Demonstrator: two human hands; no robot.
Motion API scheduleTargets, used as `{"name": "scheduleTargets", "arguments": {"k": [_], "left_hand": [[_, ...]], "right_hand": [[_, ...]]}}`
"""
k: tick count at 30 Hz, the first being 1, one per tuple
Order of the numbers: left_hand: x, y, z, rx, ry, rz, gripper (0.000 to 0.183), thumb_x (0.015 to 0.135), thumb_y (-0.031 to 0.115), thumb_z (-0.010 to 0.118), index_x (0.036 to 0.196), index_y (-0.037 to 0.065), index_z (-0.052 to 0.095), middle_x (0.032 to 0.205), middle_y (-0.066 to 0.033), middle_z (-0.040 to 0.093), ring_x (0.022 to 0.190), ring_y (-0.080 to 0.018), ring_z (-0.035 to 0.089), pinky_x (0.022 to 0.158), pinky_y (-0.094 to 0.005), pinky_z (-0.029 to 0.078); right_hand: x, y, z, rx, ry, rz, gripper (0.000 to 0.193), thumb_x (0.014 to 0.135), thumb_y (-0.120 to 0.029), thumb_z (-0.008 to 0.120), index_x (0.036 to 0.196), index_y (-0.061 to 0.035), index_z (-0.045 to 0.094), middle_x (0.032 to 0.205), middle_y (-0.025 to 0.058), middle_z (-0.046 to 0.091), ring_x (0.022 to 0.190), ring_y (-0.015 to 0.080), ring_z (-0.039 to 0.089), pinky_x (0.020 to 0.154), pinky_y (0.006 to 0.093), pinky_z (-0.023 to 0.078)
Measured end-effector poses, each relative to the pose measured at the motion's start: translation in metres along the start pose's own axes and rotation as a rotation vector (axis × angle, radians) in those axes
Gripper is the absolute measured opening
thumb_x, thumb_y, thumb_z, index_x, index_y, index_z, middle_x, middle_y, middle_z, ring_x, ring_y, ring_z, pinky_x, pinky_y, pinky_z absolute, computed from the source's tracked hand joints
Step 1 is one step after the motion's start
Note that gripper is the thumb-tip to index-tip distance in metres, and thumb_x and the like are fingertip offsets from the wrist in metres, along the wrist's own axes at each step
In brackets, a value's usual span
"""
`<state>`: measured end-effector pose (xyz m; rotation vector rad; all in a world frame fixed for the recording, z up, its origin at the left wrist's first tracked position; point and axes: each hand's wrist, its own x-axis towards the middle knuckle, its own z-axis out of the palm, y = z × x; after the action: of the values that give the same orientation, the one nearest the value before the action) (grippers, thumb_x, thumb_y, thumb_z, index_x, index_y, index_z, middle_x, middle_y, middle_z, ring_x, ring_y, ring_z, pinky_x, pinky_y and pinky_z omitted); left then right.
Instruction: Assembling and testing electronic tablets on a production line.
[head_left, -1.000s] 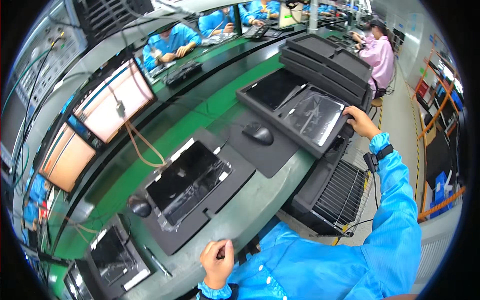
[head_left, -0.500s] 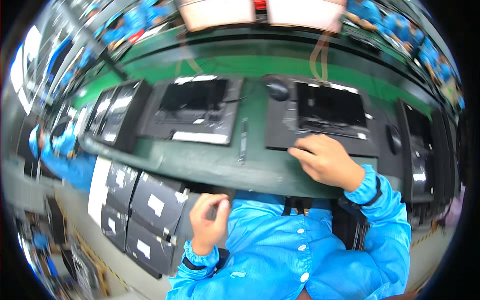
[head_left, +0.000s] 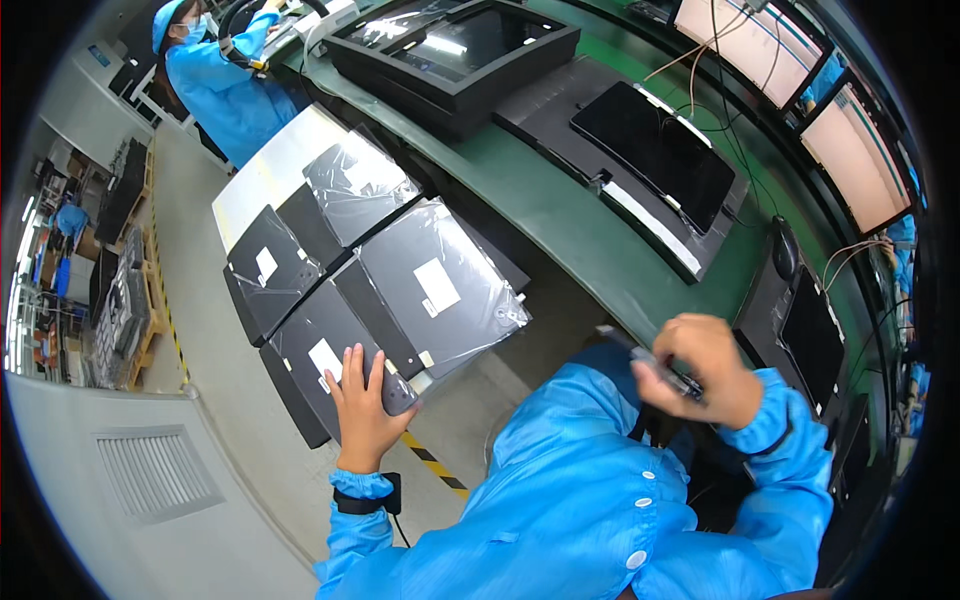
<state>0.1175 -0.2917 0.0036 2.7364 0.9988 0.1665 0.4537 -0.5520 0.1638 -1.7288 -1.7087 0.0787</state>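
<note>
My left hand lies with fingers spread on the near corner of a dark grey flat panel bearing a white label. Beside it lie other such panels, among them a larger film-wrapped panel. Over the table's near edge, my right hand is closed around a slim dark tool, whose narrow end points up and to the left. Motion blur and my fingers hide what kind of tool it is.
The green table holds a black-screened tablet on a dark foam block, another tablet, a mouse and stacked black trays. Monitors stand behind. A co-worker in blue is at the far left.
My view has swung left toward the panels. My left hand has come down onto one panel. The slim tool from the tabletop is now in my right hand, off the table.
</note>
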Motion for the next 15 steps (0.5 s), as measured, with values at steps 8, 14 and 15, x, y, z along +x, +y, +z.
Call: {"name": "scheduleTargets", "arguments": {"k": [8, 14, 15], "left_hand": [[0.009, -0.003, -0.019, -0.196, 0.069, 0.028, 0.101, 0.063, 0.05, 0.092, 0.145, 0.005, 0.052, 0.154, -0.0215, 0.043, 0.147, -0.0397, 0.037, 0.122, -0.0651, 0.011], [-0.024, -0.107, -0.007, -0.368, 0.478, -0.382, 0.066, 0.087, 0.026, 0.076, 0.143, 0.002, 0.053, 0.155, -0.0186, 0.043, 0.148, -0.0378, 0.035, 0.123, -0.0504, 0.024], [-0.028, -0.115, 0.003, -0.339, 0.433, -0.389, 0.066, 0.087, 0.026, 0.077, 0.143, 0.002, 0.052, 0.157, -0.0185, 0.041, 0.149, -0.0384, 0.033, 0.122, -0.0505, 0.026]], "right_hand": [[0.088, 0.029, 0.199, 0.589, 0.004, 0.113, 0.039, 0.101, -0.024, 0.066, 0.133, -0.002, 0.06, 0.104, 0.0128, 0.072, 0.094, 0.0176, 0.07, 0.087, 0.033, 0.053], [0.09, 0.045, 0.248, 0.486, 0.025, 0.287, 0.018, 0.09, -0.019, 0.069, 0.101, -0.0044, 0.072, 0.087, 0.0094, 0.073, 0.072, 0.019, 0.069, 0.067, 0.0317, 0.054], [0.088, 0.044, 0.251, 0.482, 0.039, 0.32, 0.016, 0.088, -0.018, 0.069, 0.095, -0.0043, 0.073, 0.083, 0.0098, 0.072, 0.069, 0.0199, 0.069, 0.066, 0.0324, 0.054]]}}
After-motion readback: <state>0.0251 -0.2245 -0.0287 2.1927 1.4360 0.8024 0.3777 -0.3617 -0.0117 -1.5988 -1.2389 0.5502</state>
